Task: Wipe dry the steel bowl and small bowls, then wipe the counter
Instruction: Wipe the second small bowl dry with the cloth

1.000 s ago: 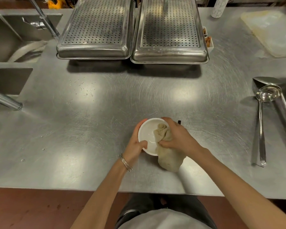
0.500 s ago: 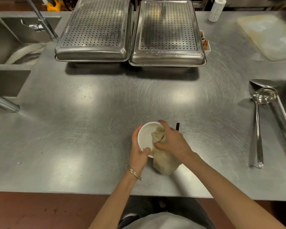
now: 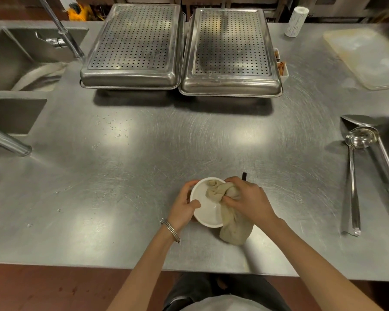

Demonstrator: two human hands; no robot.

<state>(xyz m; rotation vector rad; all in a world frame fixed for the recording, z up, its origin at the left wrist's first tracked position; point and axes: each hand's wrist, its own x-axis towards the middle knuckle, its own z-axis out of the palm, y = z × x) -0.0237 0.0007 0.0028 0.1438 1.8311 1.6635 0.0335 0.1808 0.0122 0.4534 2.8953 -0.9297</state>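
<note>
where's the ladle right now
In the head view, the ladle lies on the counter at the far right, handle toward the person, beside a larger steel utensil.

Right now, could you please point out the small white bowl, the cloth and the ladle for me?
small white bowl (image 3: 204,213), head view, on its bare inner wall.
beige cloth (image 3: 234,231), head view, on the bunch hanging outside the bowl.
ladle (image 3: 360,138), head view, on its cup.

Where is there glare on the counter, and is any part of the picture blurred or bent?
Head view: soft glare patches on the steel counter, the nearest left of the white bowl; the upper right corner, by the pale tray, is smeared; the wide lens stretches the sides.
</note>
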